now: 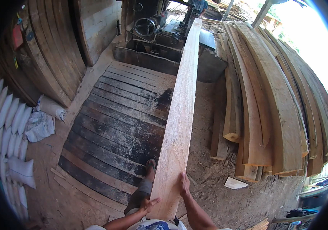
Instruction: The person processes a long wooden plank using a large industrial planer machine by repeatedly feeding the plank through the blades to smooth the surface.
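- Head view, step in hand: a long pale plank [177,115] runs from the person's waist away to a woodworking machine [158,28]; judged from here, it is being steadied and guided by its near end.
- Left hand [148,205]: half open at the plank's left edge, thumb and fingers bent around that edge; what lies underneath is hidden.
- Right hand [185,185]: loosely opened along the right edge, a little farther up the plank, fingers pointing toward the machine; how firmly it grips cannot be told.
- Next move, as judged: it calls for both hands to keep the plank level and in line; whether to push or draw it cannot be told.
- Far end: near a co-worker [199,4], partly cut off by the upper edge; contact with the machine is too small to make out.
- Materials: the plank is flat, straight-sided and rough-grained; slatted floor boards [110,134], dark and dusted with shavings, lie to its left.
- Surroundings: thick sawn timbers [283,103], square-ended, stacked at right; plump white sacks [21,171] piled at left; a round metal handwheel [144,28] on the machine.
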Motion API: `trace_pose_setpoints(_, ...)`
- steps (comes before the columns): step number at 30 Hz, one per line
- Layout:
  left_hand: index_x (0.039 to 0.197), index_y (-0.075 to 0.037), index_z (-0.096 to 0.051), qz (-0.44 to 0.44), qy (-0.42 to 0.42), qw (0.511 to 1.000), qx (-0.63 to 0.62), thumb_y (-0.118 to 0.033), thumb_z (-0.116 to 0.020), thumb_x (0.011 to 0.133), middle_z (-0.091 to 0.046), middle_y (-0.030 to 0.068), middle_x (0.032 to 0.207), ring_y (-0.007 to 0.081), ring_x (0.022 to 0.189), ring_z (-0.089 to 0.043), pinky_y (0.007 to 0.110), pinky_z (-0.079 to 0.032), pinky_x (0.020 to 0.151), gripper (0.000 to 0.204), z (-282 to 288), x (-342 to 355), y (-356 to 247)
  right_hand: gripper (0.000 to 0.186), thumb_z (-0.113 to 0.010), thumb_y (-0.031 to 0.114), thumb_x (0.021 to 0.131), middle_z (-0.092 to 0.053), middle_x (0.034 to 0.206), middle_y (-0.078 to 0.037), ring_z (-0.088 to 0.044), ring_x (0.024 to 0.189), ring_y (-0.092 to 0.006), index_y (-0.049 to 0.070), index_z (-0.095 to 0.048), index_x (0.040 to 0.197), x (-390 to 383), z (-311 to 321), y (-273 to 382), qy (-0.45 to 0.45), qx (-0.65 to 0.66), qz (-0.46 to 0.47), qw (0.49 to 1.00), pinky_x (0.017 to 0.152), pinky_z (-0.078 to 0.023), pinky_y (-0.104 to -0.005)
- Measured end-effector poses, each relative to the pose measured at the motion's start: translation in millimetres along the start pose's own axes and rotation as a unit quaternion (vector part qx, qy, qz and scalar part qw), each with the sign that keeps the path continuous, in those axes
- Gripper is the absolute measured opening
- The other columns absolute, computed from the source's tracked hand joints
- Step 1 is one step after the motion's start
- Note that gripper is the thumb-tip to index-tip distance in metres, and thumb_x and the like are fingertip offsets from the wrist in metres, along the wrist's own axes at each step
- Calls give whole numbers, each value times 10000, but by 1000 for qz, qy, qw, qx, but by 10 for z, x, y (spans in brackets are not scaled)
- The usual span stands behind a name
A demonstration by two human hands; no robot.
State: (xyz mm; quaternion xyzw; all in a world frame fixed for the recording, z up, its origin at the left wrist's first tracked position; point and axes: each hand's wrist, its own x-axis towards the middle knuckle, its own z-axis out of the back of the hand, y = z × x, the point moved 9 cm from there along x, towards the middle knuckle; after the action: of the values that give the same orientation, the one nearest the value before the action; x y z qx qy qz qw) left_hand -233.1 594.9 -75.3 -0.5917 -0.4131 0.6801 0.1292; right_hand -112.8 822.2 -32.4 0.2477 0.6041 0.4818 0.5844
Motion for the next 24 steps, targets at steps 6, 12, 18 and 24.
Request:
trace_pose_setpoints(6,981,-47,-735,-18,-18,1000,-7,-520,-710,748,-703,109,1042,183,975,-654,272,-487,860,528,51,783,-644,633,-387,485,989,-503,1343,-122,-445,1214,-192,4,-400,1400,874,-151,427,8,-14,-30,999,1022,-333,-296)
trace_pose_setpoints(12,1069,-28,-696,15,21,1000,17,-511,-719,740,-696,128,1047,201,983,-651,282,-482,872,585,26,1391,-1649,623,-390,486,981,-511,1343,-139,-462,1214,-211,15,-426,1388,1747,-242,1013,-15,-14,-53,998,1025,-340,-306)
trace_pose_setpoints(18,1142,1,-629,-59,6,998,2,-456,-716,748,-685,142,1062,237,958,-650,317,-484,848,609,-21,2294,-2239,619,-389,471,988,-446,1416,-110,-394,1286,-199,44,-362,1435,2667,-329,1510,11,-9,-31,999,1066,-283,-294)
trace_pose_setpoints(24,1099,3,-654,-65,29,997,-34,-456,-731,729,-687,149,1041,234,947,-651,336,-490,828,595,-31,3058,-2915,634,-375,488,985,-500,1359,-144,-445,1240,-223,6,-406,1397,3570,-407,1955,-14,-38,-16,999,1040,-319,-302)
